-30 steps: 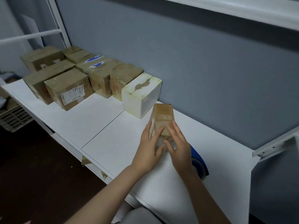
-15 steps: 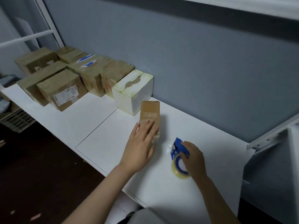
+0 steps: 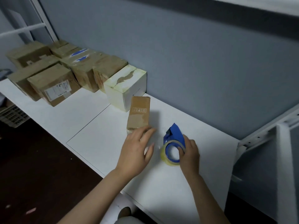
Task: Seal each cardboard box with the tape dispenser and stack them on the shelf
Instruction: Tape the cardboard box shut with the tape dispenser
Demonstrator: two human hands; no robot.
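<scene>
Box (image 3: 139, 113): 3 symbols (blurry); right hand (image 3: 190, 153) grips dispenser (image 3: 174, 135).

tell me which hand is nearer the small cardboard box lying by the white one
Left. The left hand is at the near end of the small cardboard box; the right hand is off to the box's right, gripping the blue tape dispenser.

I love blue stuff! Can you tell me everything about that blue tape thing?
The tape dispenser is blue and looks plastic. It carries a roll of clear yellowish tape around a round hub, and its pointed blue nose tilts upward. It seems to rest on the white shelf, right of the small brown box without touching it. The right hand grips the roll.
</scene>
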